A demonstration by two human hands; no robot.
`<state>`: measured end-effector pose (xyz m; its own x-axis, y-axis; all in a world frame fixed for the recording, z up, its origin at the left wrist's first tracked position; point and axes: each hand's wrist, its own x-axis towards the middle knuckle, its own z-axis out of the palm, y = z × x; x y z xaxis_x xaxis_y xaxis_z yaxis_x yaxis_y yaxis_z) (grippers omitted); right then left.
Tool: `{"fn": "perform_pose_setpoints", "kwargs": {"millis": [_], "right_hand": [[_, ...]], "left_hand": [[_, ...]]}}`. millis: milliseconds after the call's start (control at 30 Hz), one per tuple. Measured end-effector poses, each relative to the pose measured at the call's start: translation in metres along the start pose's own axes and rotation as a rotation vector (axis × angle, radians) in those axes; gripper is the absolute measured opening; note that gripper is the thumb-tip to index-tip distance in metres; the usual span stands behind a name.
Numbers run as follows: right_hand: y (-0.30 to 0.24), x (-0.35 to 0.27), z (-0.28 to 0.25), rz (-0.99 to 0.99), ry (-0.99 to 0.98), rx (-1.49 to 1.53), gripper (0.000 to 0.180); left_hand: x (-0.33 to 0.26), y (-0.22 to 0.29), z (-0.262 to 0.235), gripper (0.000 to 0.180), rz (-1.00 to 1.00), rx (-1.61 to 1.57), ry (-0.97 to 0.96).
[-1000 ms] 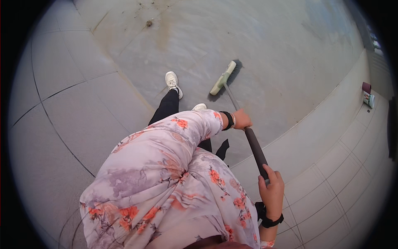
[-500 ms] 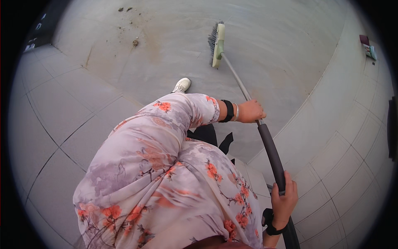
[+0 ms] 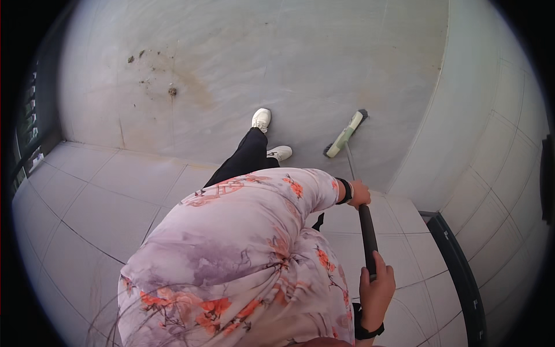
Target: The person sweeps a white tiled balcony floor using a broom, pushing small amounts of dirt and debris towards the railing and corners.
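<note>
My left hand point(image 3: 361, 194) reaches across from a floral sleeve with a black wristband. It is closed round the handle of a broom point(image 3: 347, 134), at the top of the dark foam grip point(image 3: 368, 231). Lower down, my right hand point(image 3: 377, 289) holds the grip's end between thumb and fingers. The broom's pale green head rests on the grey floor ahead and to the right of my shoes, slanting, with dark bristles showing at both ends.
Dirt clumps point(image 3: 172, 91) and brown stains lie on the grey floor point(image 3: 231, 52) at far left. My white shoes point(image 3: 262, 119) stand at the edge of paler tiles. A wall point(image 3: 471, 115) rises on the right, with a dark door track point(image 3: 462, 277) near it.
The broom head has come nearer and to the right, and has turned to a slant. Both hands have shifted, the left one lower. My view has turned and both shoes now show.
</note>
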<state>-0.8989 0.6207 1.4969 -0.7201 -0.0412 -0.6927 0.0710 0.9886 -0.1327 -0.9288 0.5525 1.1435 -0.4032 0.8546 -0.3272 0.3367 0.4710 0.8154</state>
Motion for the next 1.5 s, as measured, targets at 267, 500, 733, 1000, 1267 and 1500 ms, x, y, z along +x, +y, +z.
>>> {"fn": "perform_pose_setpoints", "kwargs": {"millis": [267,500,733,1000,1267,1500], "right_hand": [[0.260,0.053,0.103,-0.299,0.056,0.515,0.037],[0.357,0.027,0.042,-0.250,0.175,0.603,0.036],[0.261,-0.058,-0.077,-0.111,0.162,0.057,0.041],[0.180,0.138,-0.105,-0.232,-0.097,-0.105,0.027],[0.371,0.140,0.005,-0.394,0.065,0.544,0.025],[0.458,0.111,0.051,-0.396,0.132,0.644,0.022]], "left_hand": [[0.071,-0.008,0.035,0.011,-0.261,0.367,-0.045],[0.126,0.078,-0.001,0.012,-0.233,0.371,0.036],[0.140,0.149,-0.005,0.013,0.027,0.065,0.221],[0.203,0.021,-0.022,0.013,-0.051,-0.257,0.022],[0.196,0.004,0.002,0.014,-0.412,0.269,0.002],[0.197,0.062,0.005,0.010,-0.410,0.438,0.157]]}}
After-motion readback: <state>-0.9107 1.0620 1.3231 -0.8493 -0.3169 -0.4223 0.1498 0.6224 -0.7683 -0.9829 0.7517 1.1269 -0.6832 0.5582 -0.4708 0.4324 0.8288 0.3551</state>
